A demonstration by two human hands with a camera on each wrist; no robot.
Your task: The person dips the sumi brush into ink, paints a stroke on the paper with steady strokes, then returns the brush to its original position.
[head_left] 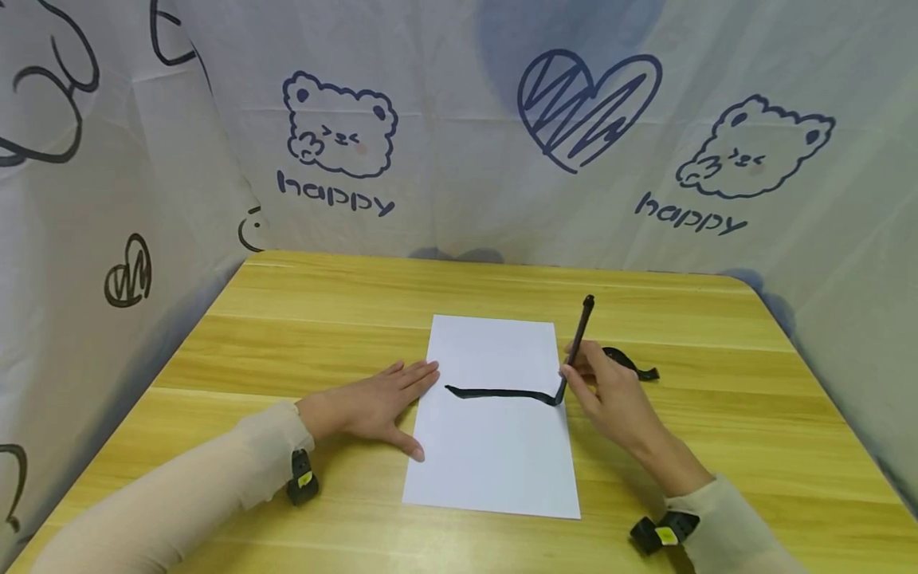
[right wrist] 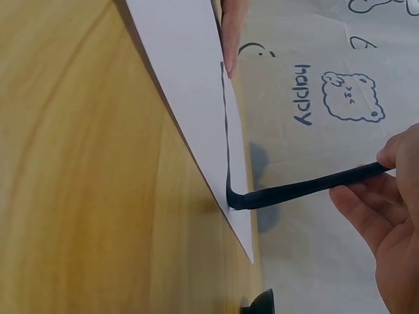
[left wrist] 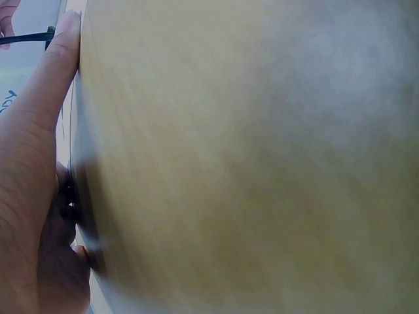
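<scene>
A white sheet of paper (head_left: 495, 454) lies on the wooden table, with one thick black line (head_left: 502, 392) running across it. My right hand (head_left: 617, 399) pinches a slim black writing brush (head_left: 582, 323), tilted upright. Its tip meets the line's right end near the paper's right edge; in the right wrist view the brush (right wrist: 308, 190) presses down there, its tip bent. At the paper's left edge my left hand (head_left: 380, 402) rests flat, fingers straight, fingertips and thumb touching the sheet. The left wrist view shows this hand (left wrist: 29, 170) from the side.
A black curved object with a short tab (head_left: 631, 365) lies behind my right hand, partly hidden; its kind is unclear. The wooden table (head_left: 323, 319) extends around the paper. A white curtain (head_left: 459, 159) with bear and heart drawings hangs behind and on the sides.
</scene>
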